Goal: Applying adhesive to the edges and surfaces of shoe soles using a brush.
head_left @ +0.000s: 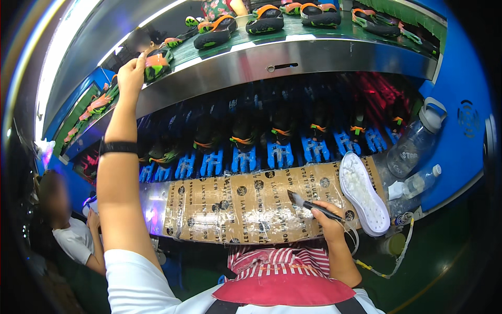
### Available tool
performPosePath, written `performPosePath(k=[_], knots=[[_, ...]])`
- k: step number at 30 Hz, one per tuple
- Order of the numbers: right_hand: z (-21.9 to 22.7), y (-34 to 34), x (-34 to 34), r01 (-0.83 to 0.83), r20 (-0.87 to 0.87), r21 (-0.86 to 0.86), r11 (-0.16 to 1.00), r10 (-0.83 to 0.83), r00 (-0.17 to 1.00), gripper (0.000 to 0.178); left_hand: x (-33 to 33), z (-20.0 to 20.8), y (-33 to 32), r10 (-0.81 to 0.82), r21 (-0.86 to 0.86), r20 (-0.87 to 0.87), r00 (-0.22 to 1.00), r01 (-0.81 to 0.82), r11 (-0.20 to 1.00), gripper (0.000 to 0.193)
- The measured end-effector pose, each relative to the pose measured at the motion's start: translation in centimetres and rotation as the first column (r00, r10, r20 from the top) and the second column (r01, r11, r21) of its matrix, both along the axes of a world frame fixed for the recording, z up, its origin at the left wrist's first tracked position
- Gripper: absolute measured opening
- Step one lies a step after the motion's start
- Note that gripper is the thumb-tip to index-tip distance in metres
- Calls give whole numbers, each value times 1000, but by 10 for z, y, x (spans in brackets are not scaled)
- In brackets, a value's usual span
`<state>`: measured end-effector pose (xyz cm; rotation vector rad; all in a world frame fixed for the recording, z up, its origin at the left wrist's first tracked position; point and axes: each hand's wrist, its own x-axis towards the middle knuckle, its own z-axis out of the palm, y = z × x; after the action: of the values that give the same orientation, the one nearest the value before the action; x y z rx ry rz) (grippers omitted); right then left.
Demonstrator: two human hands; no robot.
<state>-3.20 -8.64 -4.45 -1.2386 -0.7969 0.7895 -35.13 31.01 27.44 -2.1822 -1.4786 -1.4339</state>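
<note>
Right grip: fingers closed round the dark handle of a brush, held above the right part of the desk, tip toward the left. Left grip: raised to the belt, fingers at a black, orange and green shoe; whether they are clamped on it cannot be told.

A white sole lies at the right end of the desk, just beside the right grip. It is shaped like a shallow tray with a raised rim; its hollow shows a whitish, uneven surface, material undetermined.

Containers, right side: a large translucent bottle with a grey looped lid, closed, contents not discernible; nearer the person, a smaller clear bottle, white cap on, fill level not readable. Below these, near the desk's corner, a pot with a yellowish-green top, contents not visible. A pale tube loops beside the right wrist.

The desk is covered in printed cardboard under shiny film. Beyond it, blue stands form a row beneath the belt, with dark, orange-trimmed shoes behind them.
</note>
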Motion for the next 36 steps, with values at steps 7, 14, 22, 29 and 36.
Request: performPosePath(k=[7, 14, 22, 29, 36], knots=[[6, -3, -1, 8, 13, -47, 999, -7, 1000, 25, 34, -49, -114, -573, 551, 818, 41, 224, 804, 40], [9, -1, -12, -59, -59, 44, 997, 62, 996, 28, 77, -128, -151, -85, 424, 903, -421, 905, 25, 75], [15, -13, -4, 7, -63, 121, 993, 1, 998, 23, 83, -214, -203, 21, 495, 868, -495, 869, 32, 69], [33, -10, -13, -62, -165, 190, 980, 94, 982, 18, 80, -290, -249, 196, 282, 944, -267, 958, -53, 88], [90, 12, -48, -191, 549, 217, 957, 42, 835, 19, 98, -327, -298, 369, 186, 921, -124, 973, -136, 63]])
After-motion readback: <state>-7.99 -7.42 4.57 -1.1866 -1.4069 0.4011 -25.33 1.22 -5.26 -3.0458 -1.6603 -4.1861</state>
